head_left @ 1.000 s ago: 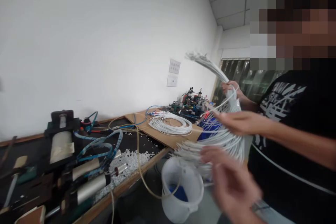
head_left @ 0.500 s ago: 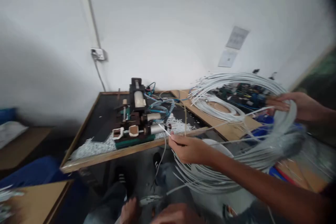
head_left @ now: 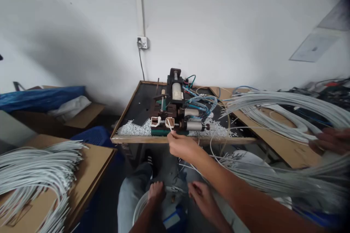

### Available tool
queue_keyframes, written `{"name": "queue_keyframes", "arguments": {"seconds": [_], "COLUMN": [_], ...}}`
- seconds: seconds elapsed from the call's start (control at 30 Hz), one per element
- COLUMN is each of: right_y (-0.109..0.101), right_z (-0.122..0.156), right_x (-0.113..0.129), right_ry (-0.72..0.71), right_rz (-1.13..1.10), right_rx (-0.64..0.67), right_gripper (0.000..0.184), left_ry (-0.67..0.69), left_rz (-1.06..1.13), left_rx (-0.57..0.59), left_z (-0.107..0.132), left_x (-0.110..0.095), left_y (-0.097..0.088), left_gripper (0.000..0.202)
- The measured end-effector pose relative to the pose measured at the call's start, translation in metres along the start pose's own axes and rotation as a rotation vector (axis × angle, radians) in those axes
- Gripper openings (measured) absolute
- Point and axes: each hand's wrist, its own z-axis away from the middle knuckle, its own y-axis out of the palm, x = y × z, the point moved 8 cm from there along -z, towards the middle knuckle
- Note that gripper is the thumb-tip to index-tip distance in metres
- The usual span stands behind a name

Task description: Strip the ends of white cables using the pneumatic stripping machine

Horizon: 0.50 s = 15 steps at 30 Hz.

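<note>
My left hand and my right hand are low over my lap, close together, above my jeans. Both have curled fingers around a small pale piece between them that I cannot make out. A co-worker's arm crosses from the right. That person's hand pinches a white wire end at the front of a small pneumatic machine on the black bench. Their other hand grips a big looped bundle of white wires.
White scraps litter the bench front. A pile of white wires lies on a cardboard-topped table at left, with a blue crate behind it. A white bucket stands under the bundle. A wall socket is above the machine.
The view swung left and down from the co-worker to the bench. The co-worker's hand carried a wire end up to the machine. My two hands came into view low down.
</note>
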Motion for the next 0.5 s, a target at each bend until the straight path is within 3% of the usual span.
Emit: {"name": "queue_keyframes", "arguments": {"seconds": [0.1,0.3,0.4,0.5], "right_y": [0.005,0.015,0.027,0.047], "right_z": [-0.019,-0.042,-0.053,-0.062], "right_x": [0.01,0.022,0.023,0.024], "right_ry": [0.037,0.044,0.009,-0.033], "right_rz": [0.039,0.37,0.623,1.018], "right_rx": [-0.033,-0.024,-0.001,0.068], "right_gripper": [0.011,0.024,0.031,0.032], "left_ry": [-0.016,-0.025,-0.025,-0.021], "left_rz": [0.013,0.028,0.031,0.036], "left_rx": [-0.002,0.033,0.026,-0.02], "left_z": [0.002,-0.006,-0.009,-0.007], "left_x": [0.0,0.003,0.003,0.003], "left_y": [0.001,0.011,0.016,0.016], "left_gripper": [0.026,0.021,0.02,0.02]}}
